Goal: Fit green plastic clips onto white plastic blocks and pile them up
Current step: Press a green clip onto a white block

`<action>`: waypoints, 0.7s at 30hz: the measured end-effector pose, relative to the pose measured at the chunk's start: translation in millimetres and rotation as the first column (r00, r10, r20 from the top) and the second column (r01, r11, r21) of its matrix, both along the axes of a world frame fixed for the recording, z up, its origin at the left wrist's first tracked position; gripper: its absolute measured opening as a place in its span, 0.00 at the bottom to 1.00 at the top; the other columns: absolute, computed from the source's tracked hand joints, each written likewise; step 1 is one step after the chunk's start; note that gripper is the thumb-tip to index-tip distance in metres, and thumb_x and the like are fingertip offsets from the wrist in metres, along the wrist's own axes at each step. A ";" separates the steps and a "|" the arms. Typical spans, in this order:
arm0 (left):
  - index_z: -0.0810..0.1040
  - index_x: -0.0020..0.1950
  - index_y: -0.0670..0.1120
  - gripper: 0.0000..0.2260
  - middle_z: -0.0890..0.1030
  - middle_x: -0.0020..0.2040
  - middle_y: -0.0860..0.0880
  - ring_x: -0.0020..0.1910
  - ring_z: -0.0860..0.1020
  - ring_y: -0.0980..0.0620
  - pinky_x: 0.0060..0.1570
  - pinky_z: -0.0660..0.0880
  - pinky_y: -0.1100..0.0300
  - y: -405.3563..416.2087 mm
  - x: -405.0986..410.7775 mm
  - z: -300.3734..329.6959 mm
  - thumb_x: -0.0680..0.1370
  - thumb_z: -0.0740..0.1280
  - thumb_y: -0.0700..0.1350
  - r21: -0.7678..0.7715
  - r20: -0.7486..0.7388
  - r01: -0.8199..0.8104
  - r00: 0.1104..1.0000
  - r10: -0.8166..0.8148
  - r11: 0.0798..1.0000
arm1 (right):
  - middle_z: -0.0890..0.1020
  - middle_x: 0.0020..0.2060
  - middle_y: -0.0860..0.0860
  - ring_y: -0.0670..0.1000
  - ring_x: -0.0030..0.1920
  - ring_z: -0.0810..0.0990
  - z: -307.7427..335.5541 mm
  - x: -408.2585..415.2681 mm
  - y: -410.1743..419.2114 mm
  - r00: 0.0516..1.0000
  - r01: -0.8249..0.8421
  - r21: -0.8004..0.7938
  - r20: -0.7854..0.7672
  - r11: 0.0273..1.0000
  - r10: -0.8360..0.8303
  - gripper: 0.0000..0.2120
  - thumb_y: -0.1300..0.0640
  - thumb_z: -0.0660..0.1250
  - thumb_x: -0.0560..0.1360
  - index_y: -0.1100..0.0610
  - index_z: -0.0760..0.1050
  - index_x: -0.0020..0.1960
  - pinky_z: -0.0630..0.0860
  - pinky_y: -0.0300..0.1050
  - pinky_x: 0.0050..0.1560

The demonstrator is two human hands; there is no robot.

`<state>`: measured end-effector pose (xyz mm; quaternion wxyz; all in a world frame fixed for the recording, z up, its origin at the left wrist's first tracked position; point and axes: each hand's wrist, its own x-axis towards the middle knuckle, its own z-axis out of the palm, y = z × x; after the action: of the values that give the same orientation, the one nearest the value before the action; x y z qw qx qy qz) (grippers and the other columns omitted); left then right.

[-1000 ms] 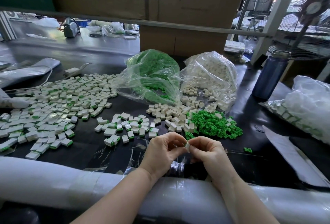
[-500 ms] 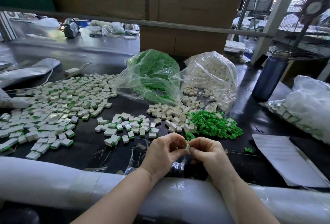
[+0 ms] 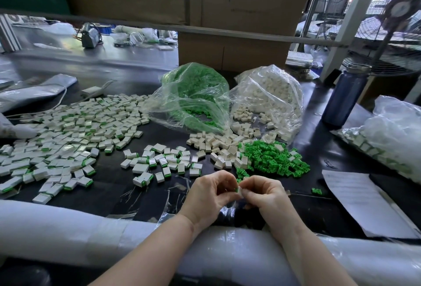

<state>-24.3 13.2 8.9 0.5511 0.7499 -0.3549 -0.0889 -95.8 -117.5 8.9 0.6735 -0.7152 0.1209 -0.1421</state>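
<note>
Two hands meet above the dark surface (image 3: pixel 109 196): your left hand (image 3: pixel 208 196) and right hand (image 3: pixel 265 194) both pinch one white block (image 3: pixel 240 188), a green clip (image 3: pixel 237 189) showing at its edge. Loose green clips (image 3: pixel 273 158) lie just beyond; finished blocks (image 3: pixel 68 135) spread to the left.
</note>
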 end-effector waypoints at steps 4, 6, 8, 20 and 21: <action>0.77 0.40 0.50 0.10 0.81 0.37 0.49 0.36 0.78 0.51 0.43 0.79 0.57 -0.9 -0.5 0.5 0.69 0.74 0.36 -0.035 -0.038 -0.005 0.999 0.004 0.999 | 0.80 0.30 0.53 0.55 0.33 0.77 0.9 -1.2 -1.2 1.000 -0.010 0.020 0.007 1.000 0.010 0.13 0.68 0.67 0.73 0.54 0.81 0.35 0.75 0.39 0.32; 0.77 0.41 0.50 0.10 0.80 0.37 0.50 0.34 0.78 0.53 0.42 0.79 0.57 -1.0 -0.3 0.9 0.69 0.74 0.36 -0.050 -0.062 0.005 0.998 -0.008 0.999 | 0.80 0.29 0.55 0.56 0.33 0.77 0.8 -1.6 -1.7 1.000 -0.001 0.029 0.020 1.000 0.000 0.12 0.68 0.66 0.73 0.55 0.81 0.36 0.75 0.40 0.31; 0.77 0.41 0.51 0.10 0.81 0.37 0.49 0.34 0.78 0.52 0.41 0.79 0.58 -0.9 0.9 0.7 0.70 0.74 0.37 -0.050 -0.052 0.002 0.999 -0.005 0.999 | 0.80 0.30 0.55 0.55 0.33 0.77 0.9 -1.5 -1.6 0.999 0.001 0.019 0.034 1.000 -0.001 0.11 0.68 0.67 0.73 0.56 0.81 0.37 0.75 0.40 0.31; 0.80 0.42 0.45 0.05 0.82 0.37 0.46 0.37 0.79 0.46 0.44 0.79 0.53 0.1 1.1 -1.9 0.70 0.74 0.39 -0.030 0.012 -0.028 1.000 0.028 0.999 | 0.80 0.30 0.53 0.48 0.31 0.76 0.7 -2.5 -2.1 1.000 -0.015 -0.012 0.018 1.000 0.016 0.10 0.68 0.68 0.72 0.56 0.81 0.37 0.74 0.38 0.31; 0.80 0.43 0.43 0.05 0.82 0.37 0.46 0.37 0.79 0.46 0.43 0.79 0.53 0.4 0.6 -1.7 0.70 0.74 0.39 -0.027 0.024 -0.025 0.999 0.026 0.999 | 0.80 0.30 0.52 0.48 0.31 0.76 0.7 -2.1 -2.0 1.000 -0.020 -0.010 0.011 1.000 0.020 0.10 0.68 0.68 0.72 0.56 0.81 0.37 0.74 0.37 0.31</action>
<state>-23.8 13.6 7.2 0.5577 0.7481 -0.3531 -0.0680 -97.9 -119.5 9.6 0.6719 -0.7190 0.1092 -0.1402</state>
